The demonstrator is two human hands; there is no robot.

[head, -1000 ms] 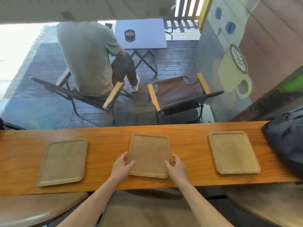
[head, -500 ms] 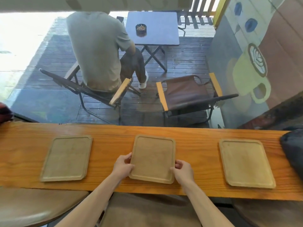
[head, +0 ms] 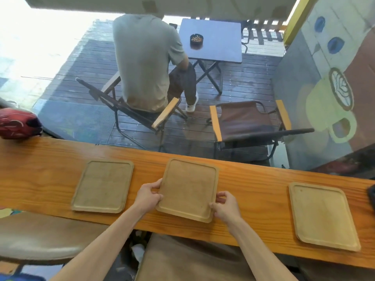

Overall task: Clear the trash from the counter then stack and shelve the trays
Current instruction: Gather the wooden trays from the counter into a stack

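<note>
Three empty tan wooden trays lie in a row on the long wooden counter point(head: 251, 187). My left hand point(head: 148, 196) grips the near left edge of the middle tray point(head: 188, 187), thumb over the rim. On that tray's near right corner my right hand point(head: 224, 205) is closed the same way. The tray looks slightly raised at its near edge. The left tray point(head: 102, 185) lies flat just left of my left hand. Far to the right, the right tray point(head: 322, 214) lies flat near the counter's front edge.
A red helmet point(head: 18, 123) rests at the counter's far left end, and a dark bag point(head: 372, 196) shows at the right edge. Padded stools point(head: 36, 238) stand below the counter. Beyond the glass a person sits on a folding chair point(head: 129, 110) by a small table.
My fingers have curled from resting beside the middle tray to gripping its near corners. The view has shifted left, bringing the red helmet into sight and pushing the bag out.
</note>
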